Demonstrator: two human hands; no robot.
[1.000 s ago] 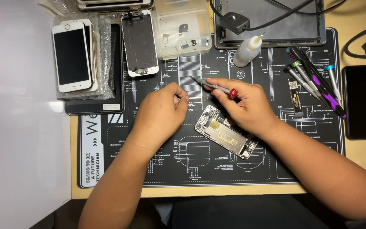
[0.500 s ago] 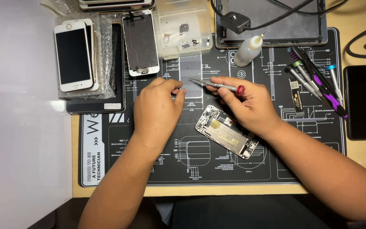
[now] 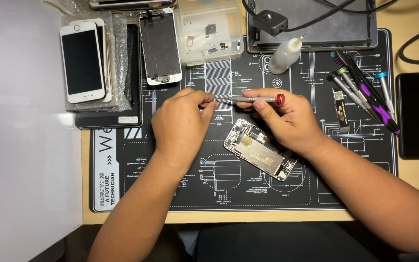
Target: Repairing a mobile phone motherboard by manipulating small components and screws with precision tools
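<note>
Gripping a thin silver screwdriver with a red cap, the right hand holds it flat above the black mat. The left hand is curled shut, its fingertips pinching at the screwdriver's tip. Just below both hands, an opened phone lies slanted on the mat. More screwdrivers lie to the right.

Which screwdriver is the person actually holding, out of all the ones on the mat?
The grey screwdriver with the red cap, held level by the right hand, tip at the left hand. The other drivers lie loose at the mat's right.
</note>
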